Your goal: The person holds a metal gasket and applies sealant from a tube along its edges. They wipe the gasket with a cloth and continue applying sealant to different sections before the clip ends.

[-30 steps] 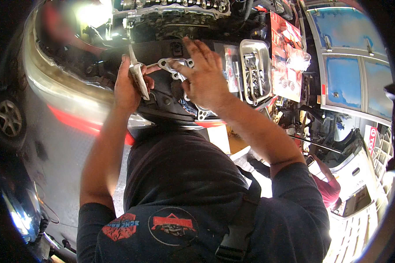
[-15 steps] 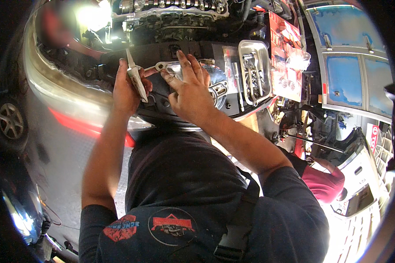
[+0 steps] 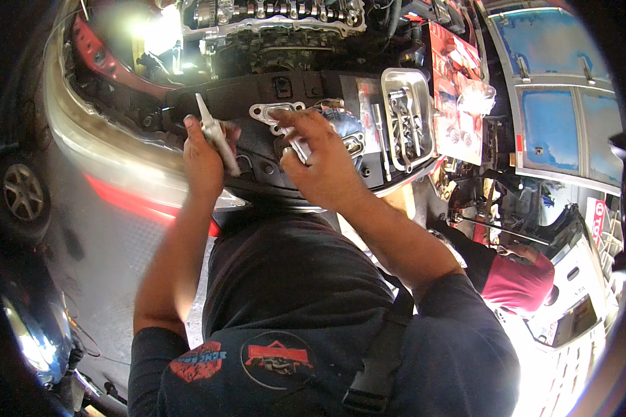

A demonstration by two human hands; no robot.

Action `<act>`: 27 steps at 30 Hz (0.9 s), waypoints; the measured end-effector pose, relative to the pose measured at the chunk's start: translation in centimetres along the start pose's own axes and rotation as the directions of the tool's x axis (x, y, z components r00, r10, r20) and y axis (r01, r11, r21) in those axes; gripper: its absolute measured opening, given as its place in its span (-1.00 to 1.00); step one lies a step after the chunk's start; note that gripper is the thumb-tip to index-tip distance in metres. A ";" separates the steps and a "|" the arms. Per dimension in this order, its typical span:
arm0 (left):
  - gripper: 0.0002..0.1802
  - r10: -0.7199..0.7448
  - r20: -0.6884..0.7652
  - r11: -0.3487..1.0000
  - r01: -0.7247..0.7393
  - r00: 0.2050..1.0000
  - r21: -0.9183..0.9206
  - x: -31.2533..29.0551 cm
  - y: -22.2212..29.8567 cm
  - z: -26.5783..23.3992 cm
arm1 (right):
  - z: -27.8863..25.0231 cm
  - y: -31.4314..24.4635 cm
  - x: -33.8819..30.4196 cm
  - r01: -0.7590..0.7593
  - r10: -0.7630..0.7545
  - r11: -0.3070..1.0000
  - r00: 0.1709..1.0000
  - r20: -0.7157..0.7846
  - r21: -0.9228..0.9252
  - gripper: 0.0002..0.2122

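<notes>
My left hand point(image 3: 205, 167) is closed around a white tube point(image 3: 220, 139) with a long pointed nozzle, which points up and away from me. To its right, my right hand point(image 3: 320, 156) is curled over the dark front panel, thumb and fingers bent toward each other. A small pale, shiny piece shows between them, too blurred to name. Just beyond those fingers lies a flat metal flange part point(image 3: 261, 111) with bolt holes, partly covered by the hand. Another metal flange piece point(image 3: 355, 144) sits beside my right hand on a bluish cloth or bag point(image 3: 343, 124).
An open engine with exposed camshafts point(image 3: 275, 10) lies beyond the black panel point(image 3: 250, 87). Right of my hands are a long metal tool point(image 3: 380, 139) and a metal tray point(image 3: 432, 104) of sockets and tools. A bright work light point(image 3: 161, 35) shines at far left. Another person point(image 3: 518, 281) bends at the right.
My right hand has drawn back toward me and curled, uncovering more of the flange part. The tube stays in my left hand, slightly shifted. The view has moved a little.
</notes>
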State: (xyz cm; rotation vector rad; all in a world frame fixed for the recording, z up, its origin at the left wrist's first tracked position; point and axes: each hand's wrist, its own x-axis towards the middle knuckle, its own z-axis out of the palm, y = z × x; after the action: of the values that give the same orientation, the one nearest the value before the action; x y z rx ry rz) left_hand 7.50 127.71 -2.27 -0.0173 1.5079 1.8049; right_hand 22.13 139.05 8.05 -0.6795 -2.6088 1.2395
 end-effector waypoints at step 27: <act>-0.03 0.071 0.144 0.993 -0.084 0.987 0.085 0.1 -0.5 0.2 | -1.0 0.7 0.0 -0.407 0.330 0.819 0.910 0.249 0.403 -0.27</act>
State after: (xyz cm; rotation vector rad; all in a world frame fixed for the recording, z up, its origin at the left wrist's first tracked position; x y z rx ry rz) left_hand 7.81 127.89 -2.67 0.2127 1.5056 1.7576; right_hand 22.67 140.16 8.17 -1.0555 -2.2260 2.0115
